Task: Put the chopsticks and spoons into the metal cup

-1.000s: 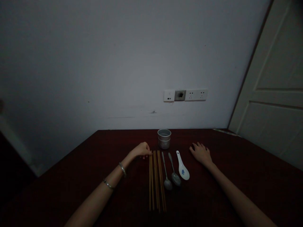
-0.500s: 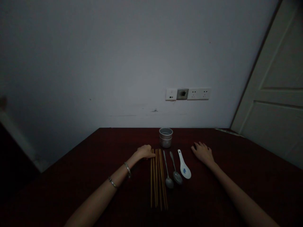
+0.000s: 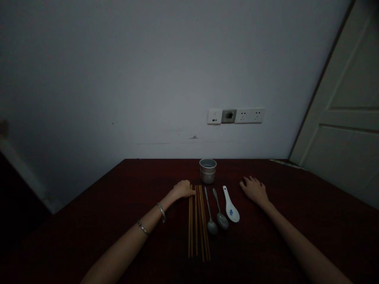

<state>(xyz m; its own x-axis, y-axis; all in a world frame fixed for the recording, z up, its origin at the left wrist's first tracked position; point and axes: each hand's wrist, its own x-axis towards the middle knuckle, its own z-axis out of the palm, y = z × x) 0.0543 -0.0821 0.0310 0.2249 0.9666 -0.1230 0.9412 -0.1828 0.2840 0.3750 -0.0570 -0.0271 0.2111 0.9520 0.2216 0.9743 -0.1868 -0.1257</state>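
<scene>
My left hand (image 3: 184,189) is closed at the top ends of the leftmost wooden chopsticks (image 3: 190,225), its thumb lying over them; the other fingers are partly hidden. Several more chopsticks (image 3: 203,227) lie beside these, pointing toward me. To their right come a long-handled metal spoon (image 3: 212,227), a second metal spoon (image 3: 222,221) and a white soup spoon (image 3: 232,213) with a blue mark. Just beyond stands a silvery metal cup (image 3: 207,172). Right of the soup spoon, my right hand (image 3: 255,190) rests palm down on the table, fingers apart and holding nothing.
The dark red table (image 3: 148,173) meets a pale wall with sockets and switches (image 3: 235,116). A panelled door (image 3: 346,118) is at the right. A thin strip (image 3: 287,164) lies at the table's far right edge.
The left chopsticks have shifted: two now lie close together under my left hand, with a wider gap to the others. My right hand stays in place.
</scene>
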